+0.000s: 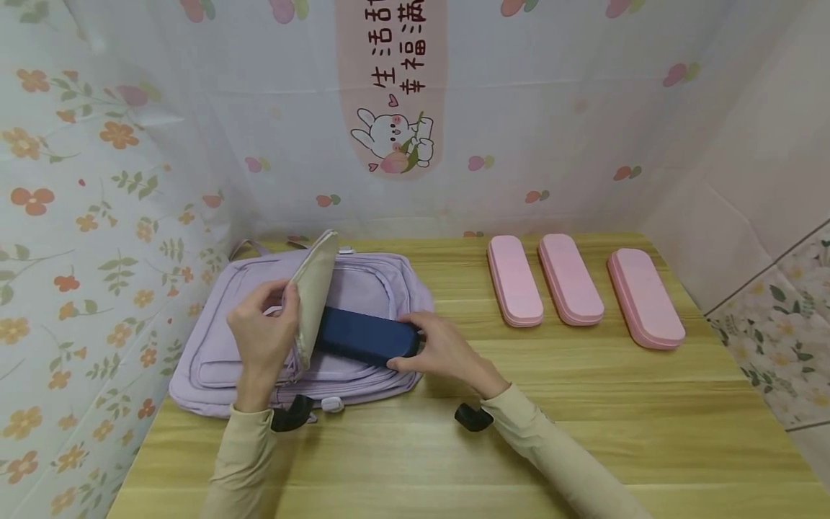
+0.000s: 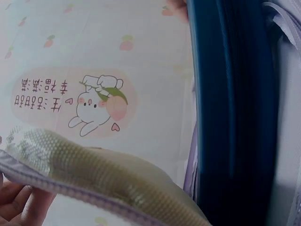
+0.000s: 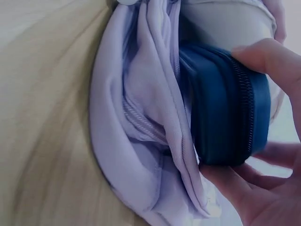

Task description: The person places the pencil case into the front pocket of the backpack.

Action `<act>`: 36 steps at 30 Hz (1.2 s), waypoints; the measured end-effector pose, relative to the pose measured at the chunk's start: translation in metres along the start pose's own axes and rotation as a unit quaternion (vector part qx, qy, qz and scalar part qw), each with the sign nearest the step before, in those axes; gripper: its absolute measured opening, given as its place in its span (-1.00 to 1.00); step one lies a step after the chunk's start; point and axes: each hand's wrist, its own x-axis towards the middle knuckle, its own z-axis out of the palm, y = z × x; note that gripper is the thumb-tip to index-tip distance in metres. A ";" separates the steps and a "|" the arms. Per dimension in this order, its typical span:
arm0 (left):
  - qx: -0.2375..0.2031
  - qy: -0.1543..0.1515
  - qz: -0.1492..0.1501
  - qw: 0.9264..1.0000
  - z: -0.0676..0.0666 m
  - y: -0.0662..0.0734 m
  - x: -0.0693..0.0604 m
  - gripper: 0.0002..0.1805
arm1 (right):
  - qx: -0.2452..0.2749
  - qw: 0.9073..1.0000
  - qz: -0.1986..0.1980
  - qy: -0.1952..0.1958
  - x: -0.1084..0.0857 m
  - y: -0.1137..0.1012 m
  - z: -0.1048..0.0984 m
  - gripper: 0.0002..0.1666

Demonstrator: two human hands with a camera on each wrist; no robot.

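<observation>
A lavender backpack [image 1: 220, 310] lies flat on the wooden table at the left. My left hand [image 1: 262, 324] pinches the edge of its pocket flap [image 1: 318, 288], whose pale cream lining faces right, and holds it raised. My right hand [image 1: 444, 349] grips the right end of a dark blue zippered case [image 1: 369, 336], thumb on one side and fingers on the other. The left end of the case is hidden behind the raised flap. In the right wrist view, the blue case [image 3: 221, 108] shows its zip beside the backpack's fabric folds [image 3: 155, 94].
Three pink cases stand apart at the back right: a left one [image 1: 515, 281], a middle one [image 1: 570, 280] and a right one [image 1: 646, 299]. Printed cloth [image 1: 285, 108] hangs behind the table [image 1: 402, 461] and along its left side.
</observation>
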 end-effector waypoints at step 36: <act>-0.015 0.004 -0.004 1.000 0.001 -0.002 -0.005 -0.86 | 0.025 0.999 -0.012 -0.023 0.050 -0.023 0.045 -0.26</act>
